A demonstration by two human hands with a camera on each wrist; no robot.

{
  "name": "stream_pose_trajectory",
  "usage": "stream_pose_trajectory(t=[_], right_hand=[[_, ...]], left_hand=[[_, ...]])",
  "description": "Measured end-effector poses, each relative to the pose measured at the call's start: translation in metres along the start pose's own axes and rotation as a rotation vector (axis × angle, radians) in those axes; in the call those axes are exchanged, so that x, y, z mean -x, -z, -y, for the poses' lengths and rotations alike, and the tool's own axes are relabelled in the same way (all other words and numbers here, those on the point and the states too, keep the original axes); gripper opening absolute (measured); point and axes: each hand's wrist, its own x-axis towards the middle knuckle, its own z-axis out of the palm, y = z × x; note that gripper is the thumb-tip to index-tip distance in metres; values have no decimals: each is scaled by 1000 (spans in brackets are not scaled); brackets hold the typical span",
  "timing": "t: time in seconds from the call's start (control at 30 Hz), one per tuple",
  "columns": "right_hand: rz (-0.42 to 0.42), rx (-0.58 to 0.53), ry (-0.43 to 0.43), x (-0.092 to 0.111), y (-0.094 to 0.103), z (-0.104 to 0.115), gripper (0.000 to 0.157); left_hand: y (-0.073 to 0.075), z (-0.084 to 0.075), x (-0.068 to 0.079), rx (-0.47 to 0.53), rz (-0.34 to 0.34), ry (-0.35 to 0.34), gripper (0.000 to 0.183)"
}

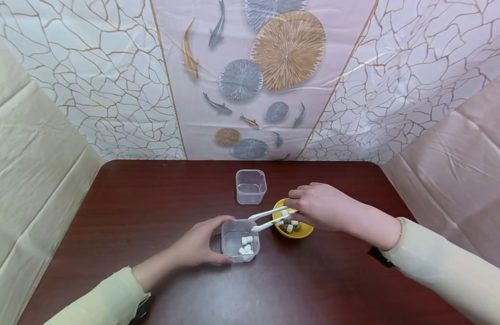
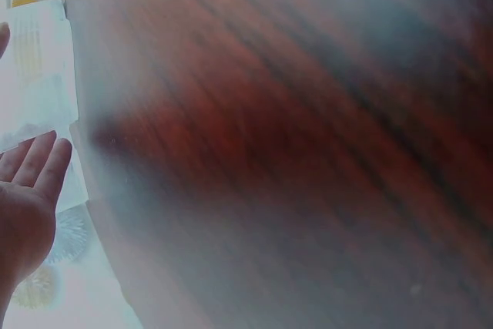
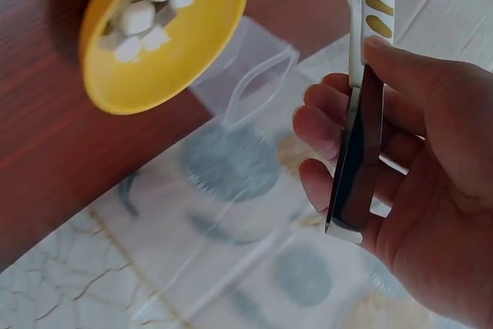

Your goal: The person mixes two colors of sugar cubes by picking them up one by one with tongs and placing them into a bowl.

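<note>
My left hand holds a clear square plastic container, thumb at its near corner and fingers at its far corner. Several small white cubes lie inside, toward its right. In my right hand is a pair of white tongs, gripped between thumb and fingers. The tong tips stand apart at the container's right rim; I see nothing between them. Below the right hand is a yellow bowl with white and brownish cubes. The right wrist view shows the tongs' metal-like handle against the fingers.
A second clear container stands behind the held one, with no contents visible. The dark red-brown table ends at a patterned cloth backdrop. Plain cloth panels rise at both sides.
</note>
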Motion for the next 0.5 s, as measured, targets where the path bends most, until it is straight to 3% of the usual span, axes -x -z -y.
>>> stream_pose_trajectory(t=[0.5], right_hand=[[101,238,101,-46,-8,33,19]], left_hand=[[1,-1,0,-27,-11,-15,96]])
